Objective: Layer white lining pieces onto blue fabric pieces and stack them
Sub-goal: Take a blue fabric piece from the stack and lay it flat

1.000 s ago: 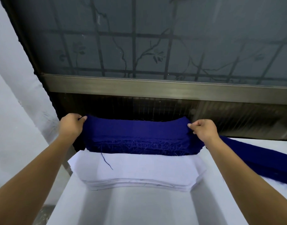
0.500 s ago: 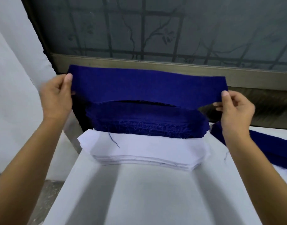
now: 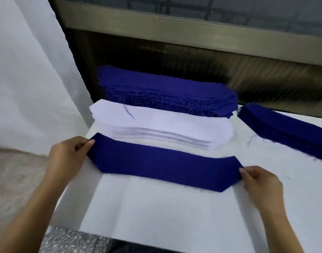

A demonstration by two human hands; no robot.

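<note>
A single blue fabric piece (image 3: 162, 165) lies stretched flat on the white table (image 3: 156, 212), just in front of the stack of white lining pieces (image 3: 162, 125). My left hand (image 3: 69, 157) pinches its left end. The piece's right end is pinched by my right hand (image 3: 258, 181). Behind the white stack sits a thick stack of blue fabric pieces (image 3: 165, 92), its frayed edges facing me. A loose dark thread lies on the top white piece.
Another pile of long blue pieces (image 3: 287, 128) runs along the table's right side. A window sill and frame (image 3: 174, 31) rise behind the stacks. The white wall (image 3: 29, 70) and stone floor (image 3: 14, 172) are at the left, beyond the table's edge.
Both hands lifted one blue piece off the back stack, carried it over the white stack toward me and lowered it flat onto the table. The camera tilted downward.
</note>
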